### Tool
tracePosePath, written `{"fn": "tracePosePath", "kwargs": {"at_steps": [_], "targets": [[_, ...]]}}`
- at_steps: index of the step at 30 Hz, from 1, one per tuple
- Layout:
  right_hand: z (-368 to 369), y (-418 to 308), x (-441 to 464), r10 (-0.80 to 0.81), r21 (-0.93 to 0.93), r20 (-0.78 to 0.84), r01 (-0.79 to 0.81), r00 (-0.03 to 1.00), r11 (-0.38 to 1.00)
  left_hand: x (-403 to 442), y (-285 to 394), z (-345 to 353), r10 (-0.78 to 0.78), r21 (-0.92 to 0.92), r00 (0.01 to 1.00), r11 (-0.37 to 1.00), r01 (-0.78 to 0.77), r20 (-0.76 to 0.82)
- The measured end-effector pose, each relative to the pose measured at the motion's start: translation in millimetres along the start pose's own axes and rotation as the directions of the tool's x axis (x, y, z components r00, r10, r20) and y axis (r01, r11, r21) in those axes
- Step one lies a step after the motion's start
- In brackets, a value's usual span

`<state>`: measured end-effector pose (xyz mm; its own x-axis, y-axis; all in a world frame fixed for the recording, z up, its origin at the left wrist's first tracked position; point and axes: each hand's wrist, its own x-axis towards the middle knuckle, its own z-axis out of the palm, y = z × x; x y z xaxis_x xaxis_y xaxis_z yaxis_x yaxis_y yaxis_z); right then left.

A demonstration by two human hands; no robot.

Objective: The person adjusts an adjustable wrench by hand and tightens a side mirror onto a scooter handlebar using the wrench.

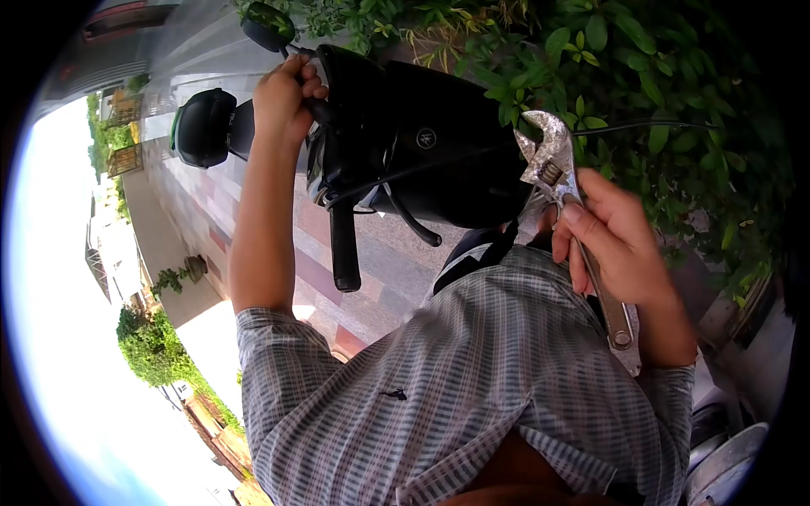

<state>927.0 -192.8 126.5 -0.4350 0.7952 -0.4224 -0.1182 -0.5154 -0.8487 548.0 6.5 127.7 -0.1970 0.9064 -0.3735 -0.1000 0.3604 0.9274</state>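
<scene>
My left hand is closed round a handlebar end of a black electric scooter, near its round mirror. The other handlebar grip and a brake lever point down towards my shirt. My right hand is wrapped round the handle of a worn adjustable wrench. Its jaws are apart and hold nothing; they appear in front of the scooter's edge and the leaves. A thin black cable crosses the scooter's front panel, which bears a round logo.
Dense green bushes stand close at the upper right. Paving tiles spread under the scooter. A black rounded case shows beyond my left wrist. At the left are a potted plant and bright sky, tilted sideways.
</scene>
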Motion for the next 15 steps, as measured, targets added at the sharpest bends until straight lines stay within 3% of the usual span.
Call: {"fn": "tracePosePath", "kwargs": {"at_steps": [5,9,15], "targets": [[-3,-53,16,-0.089,-0.149,0.046,0.095,0.995,0.984,-10,0,-7,0.043,-0.166,0.997,0.985,-0.054,-0.071],[6,-72,85,0.116,-0.452,0.233,0.002,0.966,0.892,-14,-2,-6,0.071,-0.234,0.997,0.970,-0.072,-0.011],[39,-67,167,0.253,-0.434,0.470,-0.028,0.846,0.900,-20,0,-17,0.127,-0.178,0.991,0.977,-0.118,0.039]]}}
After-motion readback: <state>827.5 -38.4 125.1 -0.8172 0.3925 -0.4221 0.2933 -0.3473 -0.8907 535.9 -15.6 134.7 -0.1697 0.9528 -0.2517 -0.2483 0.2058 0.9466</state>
